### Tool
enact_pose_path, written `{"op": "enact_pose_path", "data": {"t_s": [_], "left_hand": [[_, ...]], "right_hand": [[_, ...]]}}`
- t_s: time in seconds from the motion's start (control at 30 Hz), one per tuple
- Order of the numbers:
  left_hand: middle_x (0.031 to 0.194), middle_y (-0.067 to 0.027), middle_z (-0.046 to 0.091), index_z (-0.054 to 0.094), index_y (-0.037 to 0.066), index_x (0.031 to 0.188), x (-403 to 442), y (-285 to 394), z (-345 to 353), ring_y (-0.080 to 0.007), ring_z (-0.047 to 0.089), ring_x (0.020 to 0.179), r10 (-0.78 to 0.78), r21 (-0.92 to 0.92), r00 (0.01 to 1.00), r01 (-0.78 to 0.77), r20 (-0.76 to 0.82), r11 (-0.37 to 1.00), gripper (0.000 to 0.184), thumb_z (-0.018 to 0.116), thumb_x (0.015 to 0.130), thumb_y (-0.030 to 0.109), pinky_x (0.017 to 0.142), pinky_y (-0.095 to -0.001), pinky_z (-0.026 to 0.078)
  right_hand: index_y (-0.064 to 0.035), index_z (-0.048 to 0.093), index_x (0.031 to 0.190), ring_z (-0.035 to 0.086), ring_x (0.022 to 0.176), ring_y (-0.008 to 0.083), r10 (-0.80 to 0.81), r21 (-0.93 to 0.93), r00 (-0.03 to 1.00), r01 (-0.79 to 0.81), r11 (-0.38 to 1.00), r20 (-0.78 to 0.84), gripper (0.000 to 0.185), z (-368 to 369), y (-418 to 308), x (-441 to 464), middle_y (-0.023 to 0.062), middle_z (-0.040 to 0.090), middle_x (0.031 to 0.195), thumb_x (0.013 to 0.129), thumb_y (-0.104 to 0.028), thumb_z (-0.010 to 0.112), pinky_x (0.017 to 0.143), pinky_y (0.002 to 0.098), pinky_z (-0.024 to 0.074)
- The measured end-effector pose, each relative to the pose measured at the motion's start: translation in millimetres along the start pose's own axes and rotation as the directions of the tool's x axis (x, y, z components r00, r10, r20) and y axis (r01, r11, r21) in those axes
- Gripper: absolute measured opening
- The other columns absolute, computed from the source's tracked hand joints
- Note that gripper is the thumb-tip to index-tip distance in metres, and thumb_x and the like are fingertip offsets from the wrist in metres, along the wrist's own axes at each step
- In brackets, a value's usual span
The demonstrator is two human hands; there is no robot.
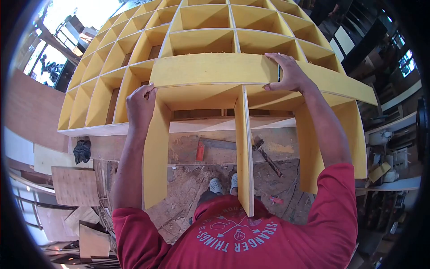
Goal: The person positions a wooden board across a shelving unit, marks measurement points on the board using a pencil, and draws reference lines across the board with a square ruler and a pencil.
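A long yellow board (210, 69) lies across the near side of a big yellow wooden grid frame (204, 42). My left hand (141, 105) is closed, its fingertips pinching the board's left end. My right hand (289, 74) spans the board's width, thumb at the near edge and fingers at the far edge. A thin dark stick, perhaps a pencil (279, 72), shows by the right palm. Below the board, yellow upright panels (244, 152) stick out toward me, one under the middle and others to the sides.
A hand saw with a red handle (200, 150) and a hammer-like tool (267, 157) lie on a plank below. A black plastic bag (82, 151) sits at the left, near plywood offcuts (75, 186). Shelving with clutter (389, 157) stands at the right. Debris covers the floor.
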State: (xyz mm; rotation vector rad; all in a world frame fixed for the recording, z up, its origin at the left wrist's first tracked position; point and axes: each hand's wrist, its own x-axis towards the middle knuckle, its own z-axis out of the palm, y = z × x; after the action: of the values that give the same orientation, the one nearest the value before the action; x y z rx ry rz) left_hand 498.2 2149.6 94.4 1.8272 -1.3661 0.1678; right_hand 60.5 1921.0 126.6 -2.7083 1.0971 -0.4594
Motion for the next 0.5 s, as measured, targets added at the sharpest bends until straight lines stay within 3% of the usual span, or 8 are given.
{"op": "enact_pose_path", "data": {"t_s": [0.17,0.5], "left_hand": [[0.091,-0.0195,0.076,0.078,-0.002,0.106,0.6,-1.7,0.5,-0.026,0.076,0.078,0.081,0.035,0.997,-0.08,-0.021,0.996,0.02,0.076,0.091,0.011,0.073,-0.0345,0.057],[0.089,-0.0188,0.076,0.079,-0.001,0.105,0.0,5.9,-1.0,-0.0188,0.076,0.078,-0.028,0.02,1.0,0.028,0.001,0.999,0.019,0.078,0.092,0.012,0.073,-0.0326,0.057]], "right_hand": [[-0.0113,0.048,0.153,0.04,0.147,0.0434,0.006,-0.024,0.999,-0.007,1.0,-0.033,0.113,0.1,-3.0,-1.9,0.02,0.055,0.151,0.058,-0.055,0.091,0.125,0.0504,0.0268],[-0.0112,0.048,0.152,0.044,0.145,0.038,-0.004,-0.025,0.998,0.003,1.0,-0.058,0.112,-0.4,-4.1,-5.5,0.0193,0.056,0.149,0.06,-0.059,0.089,0.125,0.0477,0.0275]]}}
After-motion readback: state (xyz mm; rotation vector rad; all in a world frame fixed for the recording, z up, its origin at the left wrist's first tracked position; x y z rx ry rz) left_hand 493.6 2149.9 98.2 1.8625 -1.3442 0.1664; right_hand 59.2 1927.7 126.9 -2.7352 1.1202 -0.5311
